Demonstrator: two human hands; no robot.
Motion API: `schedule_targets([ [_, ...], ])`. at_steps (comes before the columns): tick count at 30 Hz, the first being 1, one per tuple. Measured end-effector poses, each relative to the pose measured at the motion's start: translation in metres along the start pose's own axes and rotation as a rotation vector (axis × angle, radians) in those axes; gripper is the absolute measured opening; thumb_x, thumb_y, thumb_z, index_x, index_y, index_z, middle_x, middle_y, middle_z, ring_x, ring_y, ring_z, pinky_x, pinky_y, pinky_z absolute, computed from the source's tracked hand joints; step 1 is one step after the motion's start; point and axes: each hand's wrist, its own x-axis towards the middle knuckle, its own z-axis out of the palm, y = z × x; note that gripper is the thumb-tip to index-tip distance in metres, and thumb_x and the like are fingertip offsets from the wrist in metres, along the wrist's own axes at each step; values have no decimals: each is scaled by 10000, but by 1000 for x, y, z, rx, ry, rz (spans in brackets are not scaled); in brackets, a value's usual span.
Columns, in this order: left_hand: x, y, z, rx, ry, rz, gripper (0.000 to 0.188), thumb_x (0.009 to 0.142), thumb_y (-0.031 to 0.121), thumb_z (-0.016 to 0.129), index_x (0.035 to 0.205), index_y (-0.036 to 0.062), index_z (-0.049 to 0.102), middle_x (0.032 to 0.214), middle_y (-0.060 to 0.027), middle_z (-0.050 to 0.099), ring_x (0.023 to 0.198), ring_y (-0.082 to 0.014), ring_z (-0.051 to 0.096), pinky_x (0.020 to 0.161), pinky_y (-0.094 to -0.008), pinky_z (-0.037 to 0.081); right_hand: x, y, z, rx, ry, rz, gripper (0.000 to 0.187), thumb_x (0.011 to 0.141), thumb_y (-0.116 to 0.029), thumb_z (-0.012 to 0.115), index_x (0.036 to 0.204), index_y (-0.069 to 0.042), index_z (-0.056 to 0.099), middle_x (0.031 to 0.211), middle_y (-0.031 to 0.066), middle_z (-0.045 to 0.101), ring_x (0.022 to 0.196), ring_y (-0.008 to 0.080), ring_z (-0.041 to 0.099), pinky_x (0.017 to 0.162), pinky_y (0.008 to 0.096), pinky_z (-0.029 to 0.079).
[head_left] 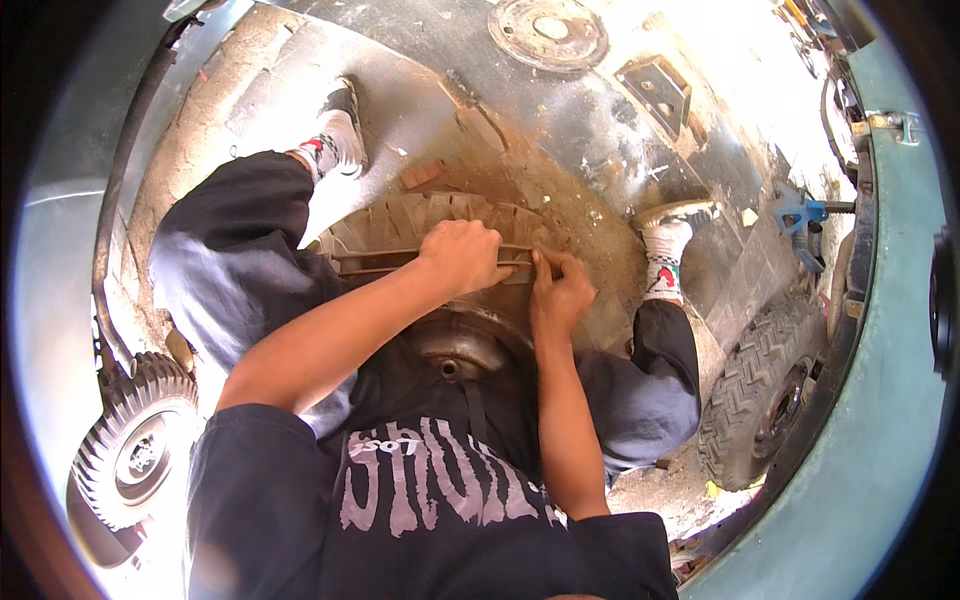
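Between my spread legs stands a dusty, round wheel-like part (425, 212) with blocky ridges along its far edge. A thin brown strip or band (375, 262) runs across it; whether it is separate from the part I cannot tell. My left hand (462, 256) is closed, knuckles up, its fingertips at the strip. Close by on the right, my right hand (562, 290) pinches the strip's right end between thumb and fingers. What lies under the fingers is partly hidden. Nearer my body is a rusty, rounded metal hub (455, 340) with a hole in its middle.
Vehicle tyres stand at left (135, 440) and right (765, 395), beside pale green body panels (895, 300). A round metal disc (548, 30) and an angled metal bracket (655, 95) lie ahead. A blue metal tool (800, 218) is at right. A brick-coloured piece (423, 175) lies beyond the part.
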Motion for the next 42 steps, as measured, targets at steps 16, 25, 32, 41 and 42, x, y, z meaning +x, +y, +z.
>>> schedule_targets([
  [16,1,-2,12,-39,61,26,518,911,521,766,1008,13,791,936,-220,789,941,-380,786,851,-468,623,26,-7,25,-43,31,9,174,837,-178,885,934,-40,842,871,149,794,764,293,763,721,395,574],
  [25,-1,-4,24,-81,135,33,477,895,496,784,971,25,797,911,-224,785,918,-387,787,817,-473,628,4,-2,12,-33,81,-19,127,824,-137,891,908,-60,836,876,133,786,783,281,750,748,394,564],
  [32,-5,-1,17,-95,121,4,443,889,459,798,948,20,792,880,-237,775,882,-394,784,793,-472,628,-8,6,8,-103,80,-78,134,845,-171,881,858,-69,796,831,108,761,770,301,731,725,416,545],
  [41,0,-3,16,-105,170,9,441,891,460,793,931,21,797,874,-238,774,866,-397,783,794,-473,627,31,7,36,-33,104,-175,144,852,-192,881,872,-90,782,810,110,742,770,300,721,699,438,541],
  [42,-3,-3,18,-100,155,15,440,891,459,794,929,20,797,875,-238,774,866,-396,784,793,-474,627,18,8,29,-40,92,-136,143,855,-192,878,874,-90,781,811,109,741,772,305,720,701,435,541],
])
